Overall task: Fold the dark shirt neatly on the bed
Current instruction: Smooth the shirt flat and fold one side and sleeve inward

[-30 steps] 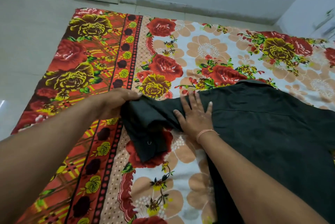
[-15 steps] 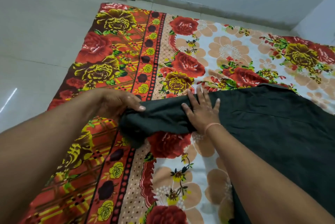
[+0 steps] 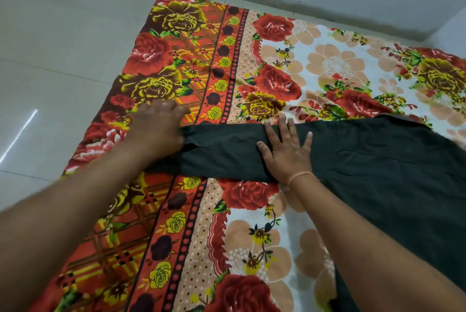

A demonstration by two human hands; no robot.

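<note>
Head view: a floral bedsheet (image 3: 252,210) lies spread beside pale floor tiles (image 3: 50,59), with a wall beyond. The dark shirt (image 3: 378,173) lies on the sheet, its body cut off at the right edge and one sleeve stretched leftward. The right hand (image 3: 287,152) presses flat, fingers spread, on the sleeve. The left hand (image 3: 158,130), blurred, rests at the sleeve's end; its grip cannot be told. Bare sheet lies open nearer and farther.

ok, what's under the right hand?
The right hand presses flat on the dark shirt, where sleeve meets body. Beneath lies the floral bedsheet; that patch is covered.
</note>
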